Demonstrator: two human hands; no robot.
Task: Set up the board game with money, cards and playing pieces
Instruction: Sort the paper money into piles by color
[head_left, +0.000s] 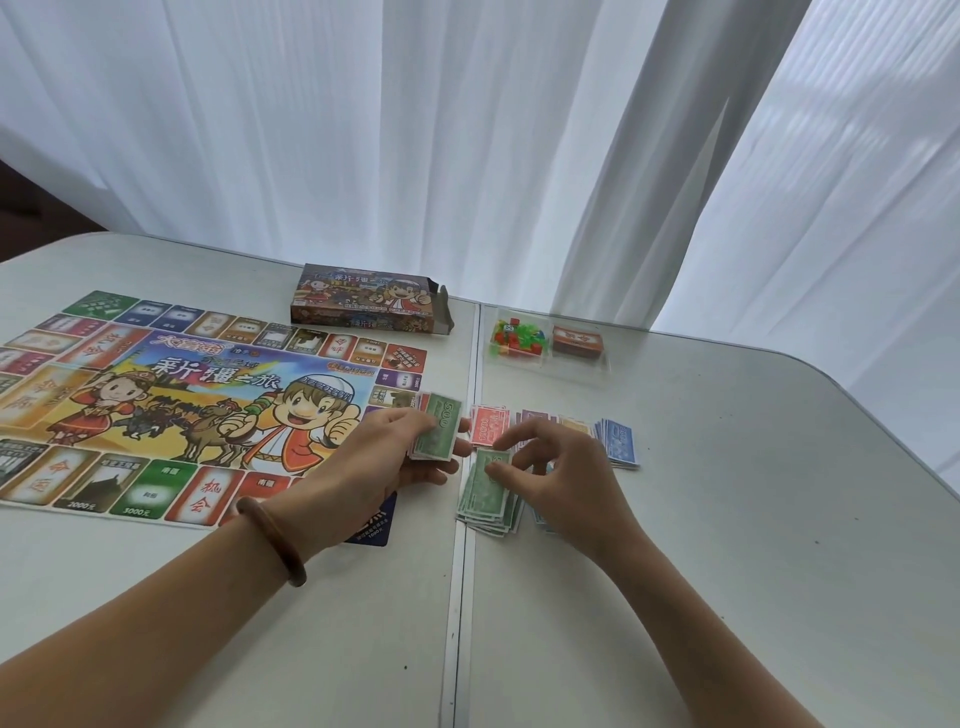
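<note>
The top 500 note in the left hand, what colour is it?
Green; the paper 500 note shows best in the head view.

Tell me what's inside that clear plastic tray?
The clear tray holds a heap of small red, green and yellow pieces and, to their right, an orange card deck. Pieces lower in the heap are covered.

Open: bare table to the right of, and nearer than, the right hand fingers.
Low obstacles: green pile under those fingers, pinched at its top. The red pile, purple pile and blue pile lie in a close row just beyond them.
Narrow: the gap between these fingers and the left hand, which grips a stack of notes.
Flat, left of the left fingers: game board.
Raised, well beyond all fingertips: box, clear tray.
</note>
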